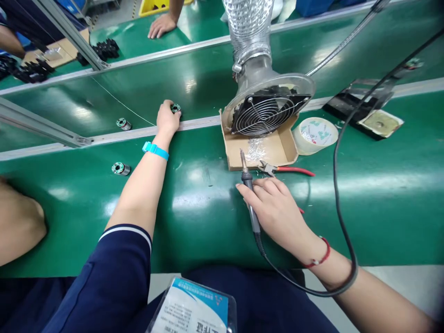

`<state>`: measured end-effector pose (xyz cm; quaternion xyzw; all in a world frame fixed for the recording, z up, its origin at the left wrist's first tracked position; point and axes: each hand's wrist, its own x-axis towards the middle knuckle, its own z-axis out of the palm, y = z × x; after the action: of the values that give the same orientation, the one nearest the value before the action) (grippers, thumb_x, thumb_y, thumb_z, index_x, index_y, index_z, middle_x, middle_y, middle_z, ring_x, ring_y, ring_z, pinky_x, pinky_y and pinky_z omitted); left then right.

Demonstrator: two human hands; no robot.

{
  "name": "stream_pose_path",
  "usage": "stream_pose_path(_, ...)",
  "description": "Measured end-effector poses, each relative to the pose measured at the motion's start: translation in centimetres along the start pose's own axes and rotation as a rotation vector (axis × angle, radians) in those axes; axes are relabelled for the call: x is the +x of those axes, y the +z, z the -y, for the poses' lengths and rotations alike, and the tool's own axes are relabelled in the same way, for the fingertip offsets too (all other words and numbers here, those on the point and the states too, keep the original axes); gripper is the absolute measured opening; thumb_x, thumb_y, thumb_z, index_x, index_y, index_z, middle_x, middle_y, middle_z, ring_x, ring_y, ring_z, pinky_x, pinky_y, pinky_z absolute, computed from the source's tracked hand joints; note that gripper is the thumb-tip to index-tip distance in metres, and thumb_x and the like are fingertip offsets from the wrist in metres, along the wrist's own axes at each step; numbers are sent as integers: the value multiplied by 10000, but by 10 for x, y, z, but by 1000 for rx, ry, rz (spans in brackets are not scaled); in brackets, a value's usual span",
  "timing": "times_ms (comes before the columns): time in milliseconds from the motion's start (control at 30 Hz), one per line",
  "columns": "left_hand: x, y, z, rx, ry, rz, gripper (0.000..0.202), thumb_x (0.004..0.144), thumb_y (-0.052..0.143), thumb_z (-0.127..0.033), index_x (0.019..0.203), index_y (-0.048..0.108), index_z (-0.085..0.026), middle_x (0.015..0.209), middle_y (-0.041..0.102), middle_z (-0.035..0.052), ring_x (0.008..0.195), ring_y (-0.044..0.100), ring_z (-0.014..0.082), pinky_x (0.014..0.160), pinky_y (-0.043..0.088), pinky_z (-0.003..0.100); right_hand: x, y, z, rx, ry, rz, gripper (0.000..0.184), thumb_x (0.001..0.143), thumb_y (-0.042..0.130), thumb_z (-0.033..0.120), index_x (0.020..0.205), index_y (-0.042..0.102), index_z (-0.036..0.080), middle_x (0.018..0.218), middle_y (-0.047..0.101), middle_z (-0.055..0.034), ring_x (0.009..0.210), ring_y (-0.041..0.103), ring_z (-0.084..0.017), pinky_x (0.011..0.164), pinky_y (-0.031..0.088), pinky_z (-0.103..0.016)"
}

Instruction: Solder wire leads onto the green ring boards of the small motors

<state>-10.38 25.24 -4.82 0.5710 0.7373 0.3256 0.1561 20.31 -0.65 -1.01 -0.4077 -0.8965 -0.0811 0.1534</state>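
Observation:
My left hand reaches far forward over the white rail onto the green conveyor belt, its fingers closed round a small round motor part. My right hand rests on the near green table and grips a soldering iron like a pen, tip pointing up toward a shallow cardboard tray. Red-handled cutters lie just beyond the right hand's fingers, partly under them.
A fume extractor fan on a foil duct hangs over the tray. A tape roll and a soldering stand with sponge sit to the right. Two more motor parts lie left. Another person's hand rests far across.

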Motion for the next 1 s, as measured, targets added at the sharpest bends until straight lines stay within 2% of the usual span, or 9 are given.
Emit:
stream_pose_path(133, -31, -9, -8, -65, 120, 51, 346, 808, 697, -137, 1146, 627, -140, 1190, 691, 120, 1144, 623, 253, 1065, 491, 411, 4, 4, 0, 53, 34, -45, 238, 949, 519, 95, 1135, 659, 147, 784, 629, -38, 866, 495, -202, 903, 411, -363)
stream_pose_path(233, -79, -14, -14, -98, 254, 241, 353, 817, 694, -204, 1156, 629, -132, 1155, 695, 110, 1068, 636, 226, 1007, 513, 375, 5, 6, -2, 60, 25, -49, 239, 960, 485, 87, 1106, 658, 162, 737, 601, -20, 811, 477, -188, 946, 411, -369)
stream_pose_path(300, -112, -18, -15, -89, 273, 366, 485, 802, 701, -251, 1260, 582, -143, 1224, 668, 121, 971, 635, 205, 947, 528, 368, 4, 5, -3, 22, 9, -35, 267, 963, 470, 88, 1142, 651, 166, 752, 624, -21, 823, 498, -190, 1008, 402, -400)
stream_pose_path(400, -155, -27, -15, -202, 216, 386, 754, 741, 658, -206, 1443, 381, -195, 1378, 560, 148, 716, 558, 105, 751, 536, 309, 1, -1, -5, -36, -5, -22, 255, 971, 514, 170, 1193, 640, 166, 780, 663, -30, 886, 557, -213, 1090, 369, -471)
stream_pose_path(500, -192, -38, -22, -531, 95, 379, 858, 621, 573, -160, 1418, 277, -274, 1379, 509, 115, 635, 506, 59, 545, 440, 226, 0, -7, -4, 25, 47, -80, 241, 966, 558, 235, 1188, 634, 184, 787, 685, -26, 903, 599, -217, 1097, 377, -476)
stream_pose_path(667, -250, -45, -57, -927, -84, 690, 860, 513, 548, -161, 1310, 265, -323, 1372, 465, 77, 706, 554, 56, 440, 307, 167, 6, -7, 11, 464, 180, -227, 350, 946, 586, 292, 1290, 542, 242, 1011, 755, -32, 991, 640, -215, 1040, 443, -447)
stream_pose_path(800, -274, -38, -81, -1015, -29, 818, 854, 512, 522, -137, 1309, 264, -305, 1374, 497, 81, 771, 581, 72, 506, 369, 176, 9, -5, 25, 668, 230, -259, 320, 951, 557, 295, 1270, 548, 259, 1071, 735, -56, 1007, 659, -217, 909, 514, -409)
stream_pose_path(900, -275, -38, -87, -899, 130, 799, 778, 628, 539, -119, 1345, 287, -288, 1387, 511, 96, 810, 598, 83, 562, 423, 201, 5, -3, 26, 765, 293, -300, 275, 941, 580, 261, 1215, 572, 279, 964, 726, -22, 946, 669, -198, 885, 533, -396)
stream_pose_path(1000, -266, -43, -88, -534, 441, 614, 290, 842, 558, -140, 1120, 518, -212, 1115, 619, 59, 778, 570, 97, 671, 476, 251, -2, -2, 15, 796, 448, -395, 288, 915, 634, 260, 1198, 586, 278, 897, 712, 5, 883, 678, -181, 938, 545, -417)
